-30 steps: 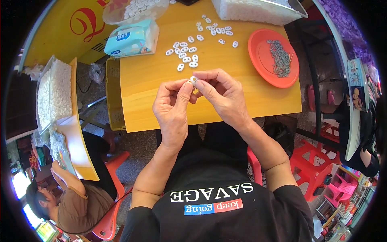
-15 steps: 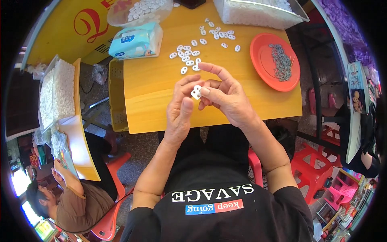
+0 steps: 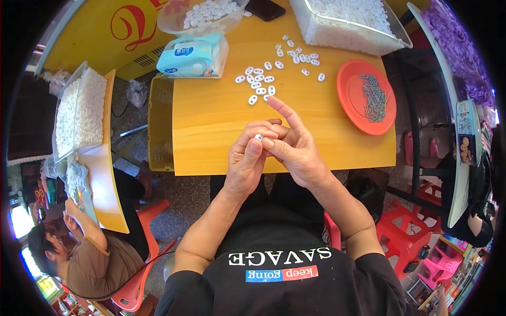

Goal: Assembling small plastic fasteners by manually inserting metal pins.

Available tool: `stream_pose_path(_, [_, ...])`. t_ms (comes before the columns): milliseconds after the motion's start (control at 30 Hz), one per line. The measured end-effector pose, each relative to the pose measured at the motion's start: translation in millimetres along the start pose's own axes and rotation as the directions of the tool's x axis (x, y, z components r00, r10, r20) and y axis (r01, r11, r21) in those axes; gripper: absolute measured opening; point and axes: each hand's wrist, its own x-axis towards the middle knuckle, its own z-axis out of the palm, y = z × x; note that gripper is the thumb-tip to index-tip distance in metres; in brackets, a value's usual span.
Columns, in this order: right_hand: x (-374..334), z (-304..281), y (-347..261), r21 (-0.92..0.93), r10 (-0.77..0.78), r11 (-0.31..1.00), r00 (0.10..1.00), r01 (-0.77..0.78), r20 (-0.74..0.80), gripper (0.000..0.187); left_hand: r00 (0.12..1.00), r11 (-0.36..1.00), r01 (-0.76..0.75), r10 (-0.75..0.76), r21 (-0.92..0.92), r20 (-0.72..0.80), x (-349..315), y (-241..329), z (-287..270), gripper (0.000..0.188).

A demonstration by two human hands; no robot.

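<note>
Between the fingertips of my two hands is a small white plastic piece (image 3: 258,137), mostly covered by my fingers. My left hand (image 3: 245,160) pinches it with the thumb and curled fingers. My right hand (image 3: 299,157) presses its thumb against the same piece, its index finger stretched out ahead. Both hands are above the near edge of the yellow table (image 3: 211,131). Past my fingertips lie several white oval pieces with two holes each (image 3: 255,85). Right of them, a red plate (image 3: 348,113) carries a pile of thin grey metal pins (image 3: 374,97).
A tissue pack (image 3: 192,56) stands at the table's left edge. Farther back are a clear bowl of white pieces (image 3: 211,14), a dark phone (image 3: 267,9) and a large tub of white pieces (image 3: 342,40). A co-worker (image 3: 100,260) sits at left; red stools (image 3: 400,226) stand at right.
My hands have drawn closer together and a little lower, so the white piece is now more covered and turned. The whole view has shifted slightly, with the table farther right.
</note>
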Motion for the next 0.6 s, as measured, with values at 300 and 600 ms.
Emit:
stream_pose_path(300, [14.8, -5.0, -1.5, -0.374, 0.103, 0.925, 0.990, -0.062, 0.092, 0.056, 0.971, 0.920, -0.073, 0.155, 0.385, -0.185, 1.1, 33.7, -19.1, 0.023])
stream_pose_path(600, [22.3, -51.7, -19.4, -0.927, -0.463, 0.264, 0.878, 0.265, 0.120, 0.019, 0.787, 0.501, 0.175, 0.447, 0.848, -0.427, -0.1, 99.1, -158.8, 0.035])
